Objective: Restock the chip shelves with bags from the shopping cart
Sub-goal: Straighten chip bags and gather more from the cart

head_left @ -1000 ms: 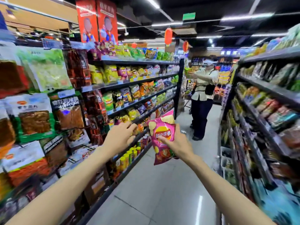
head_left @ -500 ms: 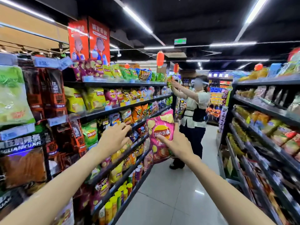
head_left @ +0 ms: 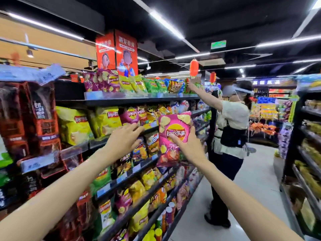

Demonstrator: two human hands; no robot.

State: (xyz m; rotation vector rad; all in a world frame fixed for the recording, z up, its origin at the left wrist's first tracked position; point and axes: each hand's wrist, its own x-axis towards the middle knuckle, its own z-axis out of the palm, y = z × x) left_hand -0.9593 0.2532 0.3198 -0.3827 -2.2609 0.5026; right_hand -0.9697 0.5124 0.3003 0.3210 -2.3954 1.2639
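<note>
1. Head view: the right hand [head_left: 188, 146] is closed around a pink chip bag [head_left: 173, 134] at the centre of the frame, thumb across the logo on the front and the other fingers wrapped behind its right edge.
2. The bag is held upright in the air, long axis close to vertical, top edge leaning slightly toward the upper right, printed face turned toward the camera. It is out in the aisle, just in front of the shelf edges rather than on one.
3. The left hand [head_left: 124, 136] holds nothing; its fingers are spread and loosely curled, tips at the lip of the second shelf [head_left: 97, 142] left of centre, below a matching magenta bag on the shelf [head_left: 129, 117].
4. The relation that matters: that matching row lies up and to the left of the held bag, so my judgement is that the bag has to travel left and slightly upward, staying upright and face-out, to slot in beside it.
5. The left hand is the nearer to that slot and looks placed to part or steady the standing bags.
6. Another person [head_left: 229, 136] at centre right reaches to the top shelf [head_left: 139, 100]. No shopping cart is visible.
</note>
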